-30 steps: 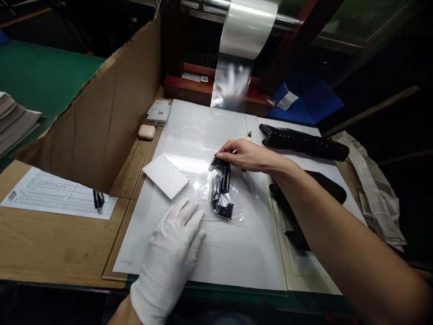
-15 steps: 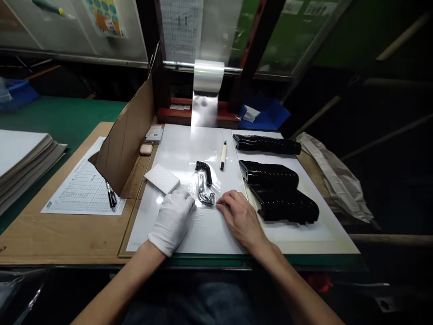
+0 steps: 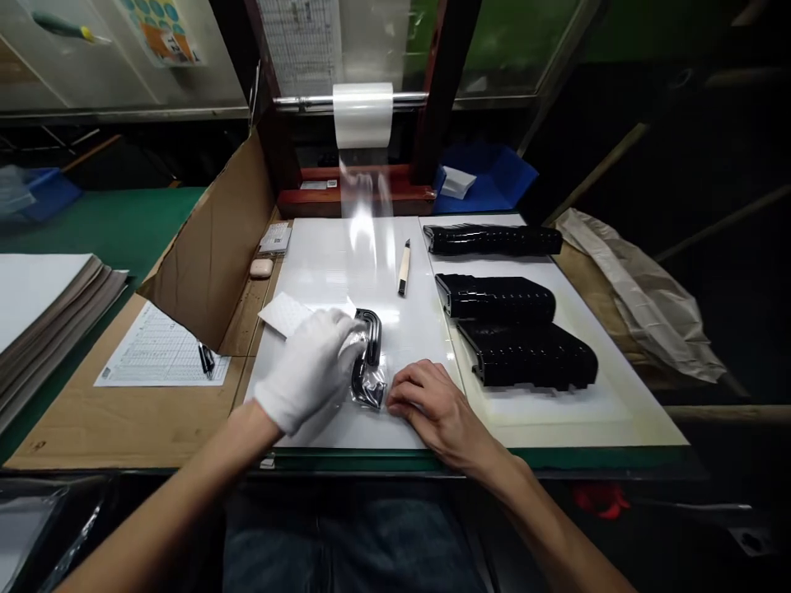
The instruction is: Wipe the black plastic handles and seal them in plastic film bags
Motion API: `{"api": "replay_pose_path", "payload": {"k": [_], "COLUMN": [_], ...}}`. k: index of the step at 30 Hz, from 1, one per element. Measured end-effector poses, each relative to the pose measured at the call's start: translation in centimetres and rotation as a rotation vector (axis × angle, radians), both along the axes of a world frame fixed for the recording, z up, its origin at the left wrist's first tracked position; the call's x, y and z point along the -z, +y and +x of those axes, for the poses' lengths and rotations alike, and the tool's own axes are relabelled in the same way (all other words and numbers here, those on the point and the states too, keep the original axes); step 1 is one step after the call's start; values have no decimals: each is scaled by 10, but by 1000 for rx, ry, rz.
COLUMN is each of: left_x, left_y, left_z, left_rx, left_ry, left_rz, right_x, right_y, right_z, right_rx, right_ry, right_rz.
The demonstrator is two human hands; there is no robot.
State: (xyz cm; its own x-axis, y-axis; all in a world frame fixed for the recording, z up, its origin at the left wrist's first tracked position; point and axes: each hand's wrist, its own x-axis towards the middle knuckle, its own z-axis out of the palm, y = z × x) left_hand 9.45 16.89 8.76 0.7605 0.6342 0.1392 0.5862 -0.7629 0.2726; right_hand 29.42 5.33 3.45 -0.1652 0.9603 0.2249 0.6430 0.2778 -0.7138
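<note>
Two curved black plastic parts, one upper (image 3: pixel 371 329) and one lower (image 3: pixel 366 394), lie end to end on the white board (image 3: pixel 309 255). Clear plastic film (image 3: pixel 364 239) runs down from the roll and lies around them, creased and shiny at the lower part. My left hand (image 3: pixel 309 362), in a white glove, is closed at the left of the upper part, its fingertips on the film and slightly blurred. Bare, my right hand (image 3: pixel 426 403) rests with curled fingers pinching the film edge beside the lower part. A white pad (image 3: pixel 283 313) is partly hidden behind the glove.
The film roll (image 3: pixel 363 115) hangs on a metal bar at the back. A cream-handled knife (image 3: pixel 404 268) lies right of the film. Stacked black parts (image 3: pixel 531 354) sit on the right. A cardboard wall (image 3: pixel 210 247), printed sheet (image 3: pixel 157 350) and pens (image 3: pixel 206 361) are left.
My left hand has moved up toward the upper black part, bringing film over with it. The two parts now line up more closely. My right hand stays near the lower part. The view has shifted slightly.
</note>
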Motion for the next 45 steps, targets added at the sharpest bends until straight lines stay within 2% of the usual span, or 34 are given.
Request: {"api": "replay_pose_path", "payload": {"k": [4, 7, 15, 19, 22, 24, 25, 27, 29, 31, 33, 36, 38, 41, 45], "left_x": [0, 2, 4, 1, 5, 14, 19, 27, 29, 24, 16, 6, 3, -1, 2], "left_y": [44, 62, 66, 57, 44, 36, 34, 31, 29, 27, 25, 31, 46, 84, 144], "left_z": [23, 33, 43, 33, 24, 18, 16, 15, 17, 19, 21, 20, 18, 19, 33], "left_rx": [67, 168, 167, 120, 127, 154, 162, 164, 155, 148, 138, 72, -13, -91, -52], "left_ry": [78, 181, 262, 209, 144, 130, 133, 142, 137, 121, 98, 32, -35, -116, -111], "left_rz": [-3, -36, -56, -56, -46, -63, -76, -93, -87, -70, -46, -7, 3, -28, -123], "right_x": [-1, -2, 1, -14, -38, -52, -56, -57, -53, -48, -46, -50, -59, -80, -105], "right_y": [-3, -3, -1, 2, 33, 70, 91, 134, 168, 189, 198, 200, 195, 185, 178], "right_z": [1, 1, 1, 7, 15, 22, 26, 32, 34, 31, 28, 34, 48, 76, 100], "right_rx": [-110, -132, -119, -47, 235, 427, 476, 541, 597, 641, 664, 655, 603, 425, 151], "right_ry": [31, 52, 23, 120, 59, -84, -136, -221, -283, -312, -309, -263, -218, -157, -194], "right_rz": [-13, -21, -51, -133, -158, -140, -145, -196, -273, -337, -376, -394, -378, -328, -295]}}
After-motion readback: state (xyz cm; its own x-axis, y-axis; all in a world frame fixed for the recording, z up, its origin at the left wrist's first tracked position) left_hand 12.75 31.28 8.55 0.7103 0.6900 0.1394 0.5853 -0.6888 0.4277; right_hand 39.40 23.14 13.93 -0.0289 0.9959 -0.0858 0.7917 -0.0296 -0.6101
